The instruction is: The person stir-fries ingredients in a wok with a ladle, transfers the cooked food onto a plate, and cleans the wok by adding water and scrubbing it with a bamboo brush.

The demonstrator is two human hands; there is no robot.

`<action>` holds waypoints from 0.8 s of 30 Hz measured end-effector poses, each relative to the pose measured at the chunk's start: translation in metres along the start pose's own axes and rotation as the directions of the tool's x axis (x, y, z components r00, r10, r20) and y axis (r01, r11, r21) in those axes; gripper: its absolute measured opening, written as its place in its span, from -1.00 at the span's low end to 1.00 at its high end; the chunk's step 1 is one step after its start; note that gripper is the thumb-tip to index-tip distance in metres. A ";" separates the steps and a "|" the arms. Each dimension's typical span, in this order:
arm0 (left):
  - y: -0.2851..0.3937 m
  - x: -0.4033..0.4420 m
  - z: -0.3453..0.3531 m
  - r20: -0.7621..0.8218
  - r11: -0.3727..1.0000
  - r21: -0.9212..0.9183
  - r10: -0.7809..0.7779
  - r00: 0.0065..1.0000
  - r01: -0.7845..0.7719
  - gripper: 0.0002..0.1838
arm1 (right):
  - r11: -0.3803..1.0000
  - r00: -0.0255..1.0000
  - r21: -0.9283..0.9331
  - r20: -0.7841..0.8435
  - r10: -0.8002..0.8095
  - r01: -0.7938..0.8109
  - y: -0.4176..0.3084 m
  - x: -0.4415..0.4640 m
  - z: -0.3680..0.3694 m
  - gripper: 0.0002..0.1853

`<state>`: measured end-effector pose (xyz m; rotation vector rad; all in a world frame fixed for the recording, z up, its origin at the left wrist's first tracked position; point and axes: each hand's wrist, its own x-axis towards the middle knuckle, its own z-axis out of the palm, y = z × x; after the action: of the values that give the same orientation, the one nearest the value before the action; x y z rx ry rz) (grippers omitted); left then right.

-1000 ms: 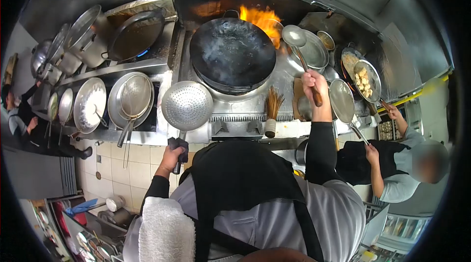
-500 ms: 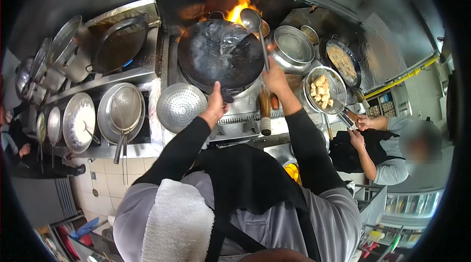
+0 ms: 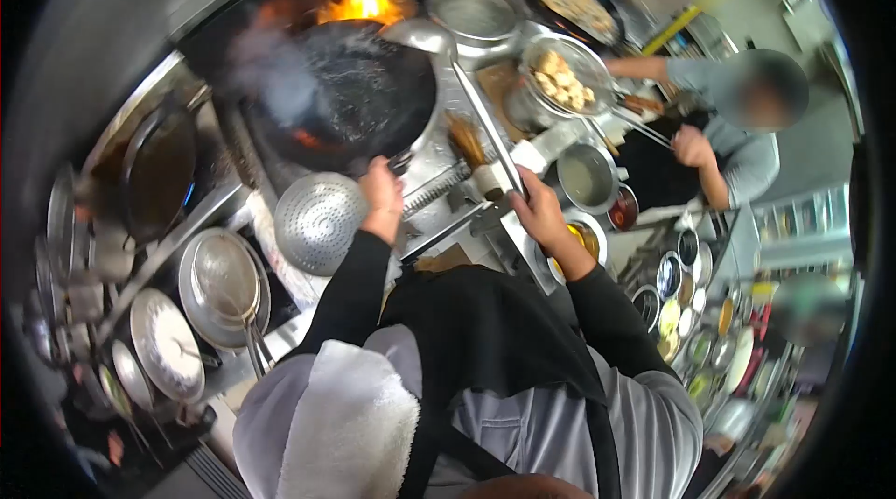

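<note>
My left hand (image 3: pixel 381 196) is closed around the short handle of a black wok (image 3: pixel 359 93), which smokes and sits tilted over the stove. Inside the wok is a dark, shiny surface with no food that I can make out. Flames (image 3: pixel 362 0) rise behind its far rim. My right hand (image 3: pixel 543 211) is wrapped around the long handle of a ladle (image 3: pixel 422 34). The ladle's bowl hangs over the right side of the wok. Near that handle lies a bamboo wok brush (image 3: pixel 469 146). A perforated strainer (image 3: pixel 320 222) rests left of my left hand.
At right a co-worker (image 3: pixel 742 158) holds a mesh strainer (image 3: pixel 574 51) with fried pieces (image 3: pixel 562 82) over a pot. Beyond it stands a pan of food (image 3: pixel 577 9). Metal pots (image 3: pixel 474 12) are behind the ladle. Sieves (image 3: pixel 226 275) and pans line the left.
My view has turned to the right. My right hand has drawn the ladle back and down from the wok's far side. The wok has tilted, and my left hand stays at its handle.
</note>
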<state>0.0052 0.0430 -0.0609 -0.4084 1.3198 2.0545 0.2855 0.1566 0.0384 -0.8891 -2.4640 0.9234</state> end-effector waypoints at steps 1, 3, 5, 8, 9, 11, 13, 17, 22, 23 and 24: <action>-0.002 0.009 -0.020 0.036 0.998 -0.021 -0.065 0.997 0.066 -0.80 | 1.000 1.000 0.023 0.013 0.021 -0.021 0.007 -0.026 -0.016 -0.50; 0.023 -0.013 -0.036 0.079 0.996 0.070 -0.059 0.995 0.054 -0.90 | 0.981 0.989 0.122 0.004 0.150 -0.149 0.044 -0.089 -0.034 -0.53; 0.051 -0.034 -0.042 0.053 0.990 0.132 -0.048 0.997 0.041 -0.87 | 0.912 0.945 0.273 -0.025 0.326 -0.307 0.066 -0.153 -0.042 -0.53; 0.085 -0.052 -0.049 0.095 0.964 0.268 -0.024 0.995 -0.003 -0.85 | 0.841 0.849 0.254 -0.111 0.516 -0.478 0.082 -0.229 -0.049 -0.44; 0.093 -0.058 -0.050 0.090 0.959 0.284 -0.018 0.996 -0.008 -0.85 | 0.844 0.827 0.151 -0.172 0.535 -0.515 0.077 -0.248 -0.055 -0.38; 0.100 -0.065 -0.047 0.057 0.935 0.352 0.028 0.998 -0.046 -0.85 | 0.886 0.841 0.062 -0.291 0.456 -0.459 0.100 -0.278 -0.055 -0.33; 0.101 -0.051 -0.060 0.046 0.893 0.437 0.097 0.994 -0.107 -0.82 | 0.782 0.776 -0.166 -0.359 0.519 -0.601 0.134 -0.319 -0.048 -0.26; 0.104 -0.062 -0.061 0.027 0.743 0.631 0.264 0.964 -0.221 -0.81 | 0.502 0.503 -0.066 -0.220 0.836 -0.862 0.125 -0.331 -0.056 -0.27; 0.083 -0.072 -0.069 0.255 0.481 0.653 0.587 0.768 -0.584 -0.79 | 0.429 0.419 0.053 -0.135 0.898 -0.902 0.134 -0.341 -0.039 -0.26; 0.079 -0.070 -0.075 0.259 0.478 0.657 0.583 0.770 -0.583 -0.79 | 0.398 0.389 0.094 -0.105 0.915 -0.912 0.132 -0.340 -0.040 -0.26; 0.074 -0.083 -0.069 0.338 0.343 0.675 0.644 0.686 -0.654 -0.73 | 0.431 0.420 0.089 -0.120 0.899 -0.898 0.145 -0.346 -0.029 -0.26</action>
<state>0.0107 -0.0688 0.0071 0.6546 2.4675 1.7447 0.6181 0.0245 -0.0780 -2.3027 -1.6858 1.0791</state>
